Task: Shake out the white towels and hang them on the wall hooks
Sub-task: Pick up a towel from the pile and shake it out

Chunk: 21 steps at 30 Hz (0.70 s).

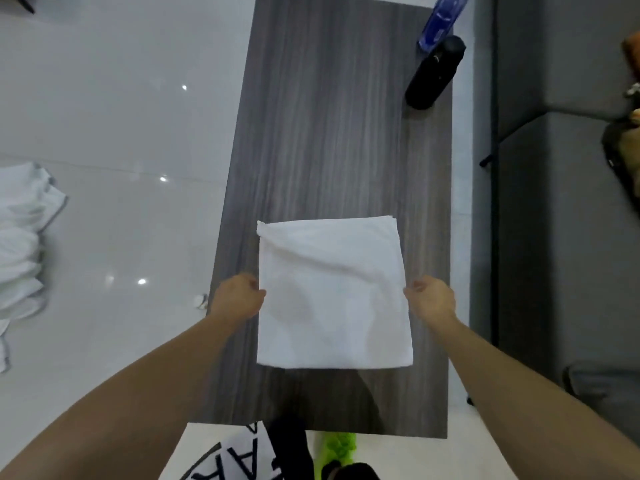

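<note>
The white towel (334,292), folded square, is lying on the tabletop (332,133) while I am pinching its side edges with my left hand (239,299) and right hand (431,299), readying to lift and shake it open for hanging.

Bright, even indoor light from above leaves small white glare spots on the glossy pale tiled floor (114,140). The folded white cloth towel (334,294) looks nearly blown out (faint creases only). Wide-angle bending stretches the frame's edges; everything appears slightly soft.
</note>
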Each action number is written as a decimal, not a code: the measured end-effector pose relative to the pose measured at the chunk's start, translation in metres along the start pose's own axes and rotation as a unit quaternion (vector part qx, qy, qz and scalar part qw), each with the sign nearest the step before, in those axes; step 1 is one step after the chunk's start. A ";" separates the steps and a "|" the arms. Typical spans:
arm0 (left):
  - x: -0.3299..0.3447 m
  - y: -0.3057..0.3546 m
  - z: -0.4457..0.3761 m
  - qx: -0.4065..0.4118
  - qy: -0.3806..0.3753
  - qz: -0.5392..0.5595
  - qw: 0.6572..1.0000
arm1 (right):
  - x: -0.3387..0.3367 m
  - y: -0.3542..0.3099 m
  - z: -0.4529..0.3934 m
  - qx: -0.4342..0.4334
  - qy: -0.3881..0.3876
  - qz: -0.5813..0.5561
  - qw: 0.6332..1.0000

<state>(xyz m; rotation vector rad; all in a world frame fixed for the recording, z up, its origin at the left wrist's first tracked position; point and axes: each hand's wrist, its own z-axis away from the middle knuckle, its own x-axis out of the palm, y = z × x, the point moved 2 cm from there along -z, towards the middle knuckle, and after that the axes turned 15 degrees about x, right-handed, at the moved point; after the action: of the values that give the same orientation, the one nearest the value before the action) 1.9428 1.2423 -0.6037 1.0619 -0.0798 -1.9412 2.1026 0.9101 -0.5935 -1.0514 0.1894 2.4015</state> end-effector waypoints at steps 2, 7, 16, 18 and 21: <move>0.024 -0.017 0.009 -0.023 -0.020 0.010 1.000 | 0.023 0.029 -0.007 0.034 -0.034 0.033 0.998; 0.079 -0.045 0.024 -0.080 -0.060 0.042 0.994 | 0.065 0.074 -0.019 0.072 -0.072 0.066 0.993; 0.164 -0.068 0.053 -0.193 -0.033 0.102 0.975 | 0.107 0.128 -0.025 0.152 -0.118 -0.144 0.971; 0.170 -0.070 0.057 -0.222 0.012 0.122 0.967 | 0.113 0.136 -0.024 0.186 -0.146 -0.228 0.945; 0.171 -0.067 0.065 -0.250 0.077 0.151 0.953 | 0.115 0.140 -0.021 0.224 -0.158 -0.307 0.911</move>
<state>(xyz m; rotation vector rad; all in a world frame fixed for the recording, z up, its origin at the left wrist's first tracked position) 1.8124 1.1360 -0.7024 0.7996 0.3048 -1.4857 1.9805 0.8281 -0.7011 -0.4109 0.2385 1.7912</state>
